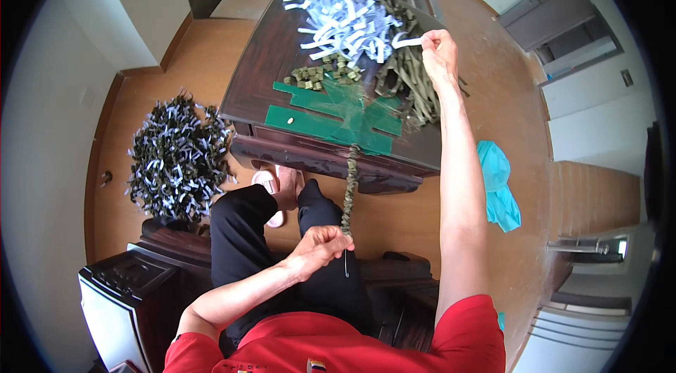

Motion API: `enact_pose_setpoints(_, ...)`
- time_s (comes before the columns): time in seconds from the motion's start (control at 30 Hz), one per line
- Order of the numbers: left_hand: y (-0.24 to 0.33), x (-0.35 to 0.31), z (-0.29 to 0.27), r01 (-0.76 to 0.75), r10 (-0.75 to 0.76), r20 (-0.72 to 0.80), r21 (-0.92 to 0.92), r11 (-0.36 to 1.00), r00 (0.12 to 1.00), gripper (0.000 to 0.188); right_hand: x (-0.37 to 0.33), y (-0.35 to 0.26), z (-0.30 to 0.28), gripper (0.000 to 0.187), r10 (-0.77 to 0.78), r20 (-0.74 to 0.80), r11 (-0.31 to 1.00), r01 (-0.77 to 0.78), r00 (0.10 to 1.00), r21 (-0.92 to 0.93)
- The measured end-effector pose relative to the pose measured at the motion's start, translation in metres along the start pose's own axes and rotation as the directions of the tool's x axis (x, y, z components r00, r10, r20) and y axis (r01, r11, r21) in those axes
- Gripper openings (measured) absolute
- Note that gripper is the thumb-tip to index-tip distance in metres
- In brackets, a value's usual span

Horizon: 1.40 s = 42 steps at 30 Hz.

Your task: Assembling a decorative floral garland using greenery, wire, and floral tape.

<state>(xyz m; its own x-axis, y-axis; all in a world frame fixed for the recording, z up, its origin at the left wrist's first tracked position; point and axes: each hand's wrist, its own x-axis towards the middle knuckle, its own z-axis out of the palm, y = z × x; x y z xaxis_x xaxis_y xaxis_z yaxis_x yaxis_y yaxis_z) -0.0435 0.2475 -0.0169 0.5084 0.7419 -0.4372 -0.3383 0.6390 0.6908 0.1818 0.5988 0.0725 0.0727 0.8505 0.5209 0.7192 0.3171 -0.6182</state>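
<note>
My left hand [318,253] is closed above my lap, pinching the lower end of a strand of folded olive-green pieces [350,183]. The strand rises from there to the table's front edge. Below the fingers a thin metal needle [346,264] points down; its tip looks bent. My right hand [439,56] reaches out to the far right of the table, its fingers pinched on one end of a white strip [408,42]. Beside that strip lies a big loose heap of white strips [341,17]. Long olive-green strips [415,88] spread just under my right hand.
Small folded green squares [310,77] lie near a green sheet [303,117], with clear tape across it, on the dark wooden table [246,84]. A pile of green-and-white strands [179,158] sits on the floor at left. A turquoise bag [498,186] lies at right.
</note>
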Motion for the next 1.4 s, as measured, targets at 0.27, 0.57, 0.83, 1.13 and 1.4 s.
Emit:
enact_pose_setpoints(0.27,-0.002,0.007,0.031,0.107,-0.108,0.021,0.041,0.993,0.994,0.01,-0.177,-0.067,-0.186,0.007,0.093,0.024,0.967,-0.096,0.995,0.238)
enact_pose_setpoints(0.57,0.001,0.021,0.011,0.026,-0.026,0.0,-0.116,0.993,1.0,0.015,-0.353,-0.074,-0.199,0.005,0.311,0.208,0.945,-0.325,0.927,0.039)
enact_pose_setpoints(0.83,-0.02,0.033,0.056,0.114,-0.106,0.126,-0.063,0.991,0.986,0.02,-0.405,-0.082,-0.151,0.01,0.25,0.049,0.947,-0.255,0.967,0.197)
enact_pose_setpoints(1.13,-0.025,0.032,0.042,0.023,-0.005,0.125,-0.145,0.989,0.992,0.022,-0.368,-0.104,-0.133,0.011,0.364,0.318,0.792,-0.47,0.875,0.389)
enact_pose_setpoints(1.4,-0.011,0.019,0.067,0.036,-0.025,0.05,-0.244,0.969,0.998,0.024,-0.392,-0.105,-0.093,0.015,0.359,0.048,0.673,-0.294,0.932,0.679)
